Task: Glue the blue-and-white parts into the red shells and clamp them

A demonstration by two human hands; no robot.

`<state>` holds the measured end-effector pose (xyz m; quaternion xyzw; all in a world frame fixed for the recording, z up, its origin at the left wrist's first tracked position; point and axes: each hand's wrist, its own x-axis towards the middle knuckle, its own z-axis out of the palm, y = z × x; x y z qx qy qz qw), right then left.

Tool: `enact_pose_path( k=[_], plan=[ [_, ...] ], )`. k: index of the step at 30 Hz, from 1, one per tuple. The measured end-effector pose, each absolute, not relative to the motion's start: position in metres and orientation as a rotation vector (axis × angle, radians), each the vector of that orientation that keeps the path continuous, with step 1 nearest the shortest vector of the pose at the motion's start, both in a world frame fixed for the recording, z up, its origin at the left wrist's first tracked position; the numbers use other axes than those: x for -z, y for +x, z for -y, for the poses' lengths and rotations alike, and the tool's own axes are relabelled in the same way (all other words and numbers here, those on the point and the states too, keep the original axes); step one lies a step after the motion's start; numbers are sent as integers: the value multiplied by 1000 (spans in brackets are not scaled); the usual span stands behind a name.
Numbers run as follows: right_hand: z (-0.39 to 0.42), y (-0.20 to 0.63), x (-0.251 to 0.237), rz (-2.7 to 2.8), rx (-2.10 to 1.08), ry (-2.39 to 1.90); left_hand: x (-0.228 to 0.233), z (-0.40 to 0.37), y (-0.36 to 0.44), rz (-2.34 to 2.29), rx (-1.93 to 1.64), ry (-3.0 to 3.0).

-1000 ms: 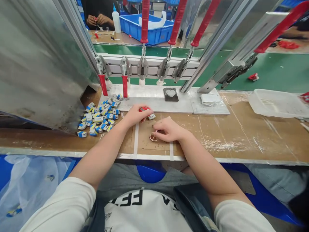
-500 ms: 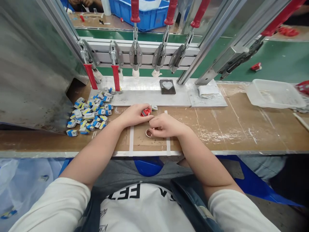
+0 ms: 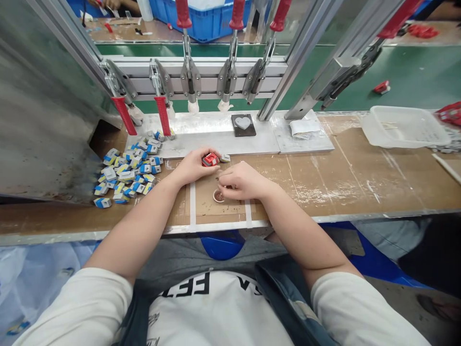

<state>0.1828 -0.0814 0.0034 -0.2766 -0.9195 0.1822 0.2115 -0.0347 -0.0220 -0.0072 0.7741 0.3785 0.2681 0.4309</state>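
My left hand (image 3: 196, 166) is closed around a small red and grey plastic piece (image 3: 211, 159) near the metal plate's front edge. Just right of that piece lies a small grey and yellow block (image 3: 225, 158). My right hand (image 3: 239, 181) has its fingers pinched together over a small round dish (image 3: 218, 195) on the cardboard mat (image 3: 230, 210). Whatever those fingertips hold, if anything, is too small to make out. To the left lies a heap of small blue, yellow and grey blocks (image 3: 126, 176).
Toggle clamps with red handles (image 3: 163, 115) line the aluminium frame. A dark square with a heart shape (image 3: 243, 125) lies on the metal plate (image 3: 201, 144). A clear plastic tray (image 3: 403, 139) stands at the right. Across the bench are a blue crate (image 3: 201, 24) and another person's hands (image 3: 111, 4).
My right hand has drawn slightly apart from the red piece and sits at the round dish, which now shows more. My left hand keeps its hold. The camera view has shifted a little.
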Motion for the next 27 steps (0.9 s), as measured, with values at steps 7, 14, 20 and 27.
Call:
enact_pose_path(
  k=[7, 14, 20, 27],
  plan=[
    [81, 181, 1, 2480, -747, -747, 5, 23, -34, -933, -607, 1992],
    [76, 181, 2, 2280, -842, -702, 7, 22, -34, -936, -560, 2038],
    [72, 184, 6, 2076, -896, -730, 5, 24, -33, -959, -531, 2055],
    [63, 179, 11, 1622, -724, -1113, 1, 27, -30, -998, -472, 2142]
  ],
)
